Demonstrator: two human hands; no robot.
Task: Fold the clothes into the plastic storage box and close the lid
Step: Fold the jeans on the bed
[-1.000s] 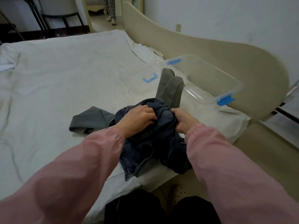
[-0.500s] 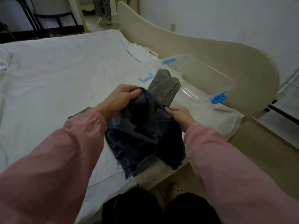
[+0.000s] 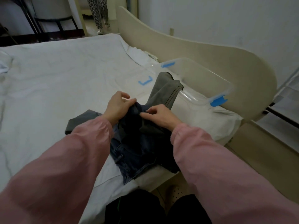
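Dark blue jeans (image 3: 137, 149) lie bunched at the near edge of the bed, partly hanging over it. My left hand (image 3: 117, 107) pinches the top edge of the jeans, and my right hand (image 3: 159, 113) pinches the same edge close beside it. A grey garment (image 3: 165, 91) stretches from under the jeans up over the rim of the clear plastic storage box (image 3: 202, 80), which stands open against the headboard and has blue latches. Its clear lid (image 3: 144, 81) with a blue clip lies flat on the sheet left of the box.
The white sheet (image 3: 56, 81) covers the bed to the left and far side. A cream headboard (image 3: 226, 62) curves behind the box. A person's legs (image 3: 98, 13) stand in the doorway beyond the bed. Dark furniture frames stand at the far left.
My hands lifted the jeans from a bunched grip, then came together on the top edge. The jeans now hang lower and more spread out beneath my hands.
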